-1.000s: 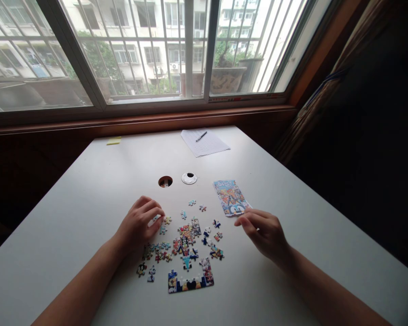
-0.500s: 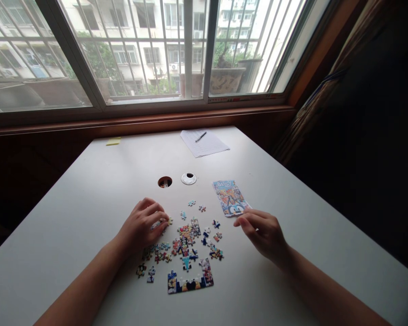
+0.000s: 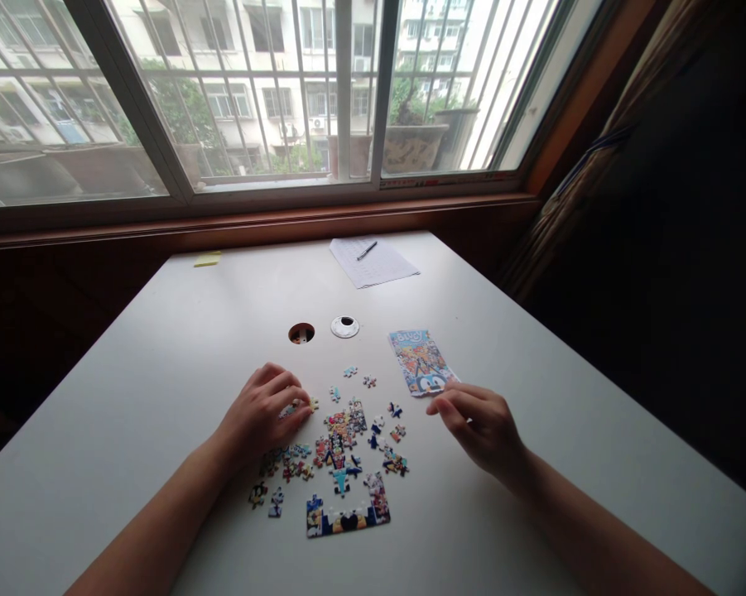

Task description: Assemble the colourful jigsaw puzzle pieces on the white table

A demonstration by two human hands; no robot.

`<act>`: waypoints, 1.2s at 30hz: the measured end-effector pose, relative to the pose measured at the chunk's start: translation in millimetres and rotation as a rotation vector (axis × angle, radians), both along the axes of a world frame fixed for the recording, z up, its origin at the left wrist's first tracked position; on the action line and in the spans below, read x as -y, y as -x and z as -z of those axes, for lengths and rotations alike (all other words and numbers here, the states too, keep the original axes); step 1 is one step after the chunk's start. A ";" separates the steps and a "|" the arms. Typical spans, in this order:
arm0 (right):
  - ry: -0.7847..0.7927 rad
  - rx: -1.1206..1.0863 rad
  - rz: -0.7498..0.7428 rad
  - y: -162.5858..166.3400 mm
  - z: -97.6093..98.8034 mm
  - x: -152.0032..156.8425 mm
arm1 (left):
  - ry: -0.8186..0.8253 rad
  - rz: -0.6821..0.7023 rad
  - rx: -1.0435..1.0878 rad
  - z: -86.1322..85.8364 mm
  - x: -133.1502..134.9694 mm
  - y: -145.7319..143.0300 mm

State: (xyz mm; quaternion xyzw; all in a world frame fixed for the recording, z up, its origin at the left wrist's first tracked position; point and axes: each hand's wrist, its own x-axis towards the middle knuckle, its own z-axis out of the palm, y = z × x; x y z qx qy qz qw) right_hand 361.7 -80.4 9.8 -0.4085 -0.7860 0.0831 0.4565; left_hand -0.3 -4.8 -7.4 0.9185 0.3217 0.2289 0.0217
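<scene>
My left hand (image 3: 264, 412) is curled over small jigsaw pieces on the left of the pile, thumb and forefinger closing at a yellowish puzzle piece (image 3: 314, 405). Its other fingertips are partly hidden. My right hand (image 3: 481, 426) is closed, thumb against forefinger, with nothing visible between them. It lies by the lower corner of a colourful picture card (image 3: 421, 362); whether it touches the card I cannot tell. Between my hands lie a partly joined cluster (image 3: 346, 424) and loose pieces (image 3: 392, 459). Nearer to me is a joined U-shaped puzzle section (image 3: 349, 523).
Further back on the white table (image 3: 192, 331) are a round hole (image 3: 301, 333) and its round cover (image 3: 345, 327). Paper sheets (image 3: 378, 269) with a pen (image 3: 367, 250) and yellow sticky notes (image 3: 207, 259) lie at the far edge, below a barred window (image 3: 273, 99).
My left hand has shifted very slightly, showing a little more of the yellowish piece at its fingertips. My right hand and the puzzle pieces look the same.
</scene>
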 end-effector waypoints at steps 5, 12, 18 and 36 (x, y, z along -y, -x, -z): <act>-0.016 0.001 0.003 0.5 -2.1 0.0 | 0.008 0.001 -0.002 -0.3 1.0 -1.4; -0.019 0.003 0.004 2.0 -2.6 -0.1 | -0.004 0.010 0.008 -1.0 1.3 -2.2; -0.023 0.008 0.013 1.0 -2.6 1.4 | -0.006 0.015 0.004 -1.6 1.9 -3.2; -0.011 -0.001 0.014 2.3 -2.8 0.2 | -0.001 0.021 -0.002 -0.2 0.9 -2.7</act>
